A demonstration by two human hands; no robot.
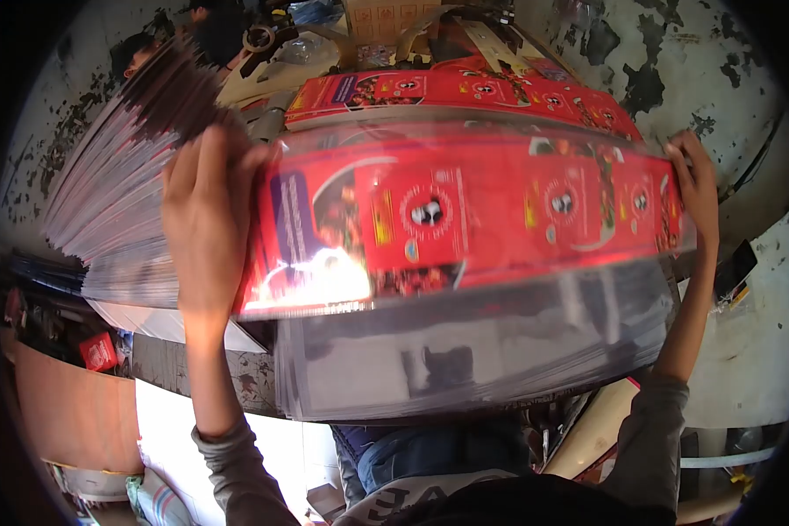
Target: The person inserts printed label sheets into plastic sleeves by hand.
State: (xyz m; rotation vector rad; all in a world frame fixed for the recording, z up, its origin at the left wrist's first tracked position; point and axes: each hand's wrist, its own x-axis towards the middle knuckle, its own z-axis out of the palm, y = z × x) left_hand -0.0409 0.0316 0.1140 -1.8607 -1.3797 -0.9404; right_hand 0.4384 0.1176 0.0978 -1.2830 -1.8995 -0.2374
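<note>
A long red printed sheet [491, 215] with food pictures and round logos stretches between my hands, its surface glossy and partly blurred. My left hand [206, 206] is closed on its left end, thumb toward the sheet. At the opposite end, the fingers of my right hand [697, 180] curl over the edge, closed on it. Below the sheet, close to my body, lies a stack of clear plastic sheets [500, 351]. More red printed sheets [535, 96] are piled behind it.
A tall fanned stack of sheets [118, 210] leans at the left beside my left hand. Toward the back are a cardboard box [390, 26] and a roll of tape [259, 38]. Peeling walls [649, 53] stand on both sides. Part of another person [215, 35] shows at the upper left.
</note>
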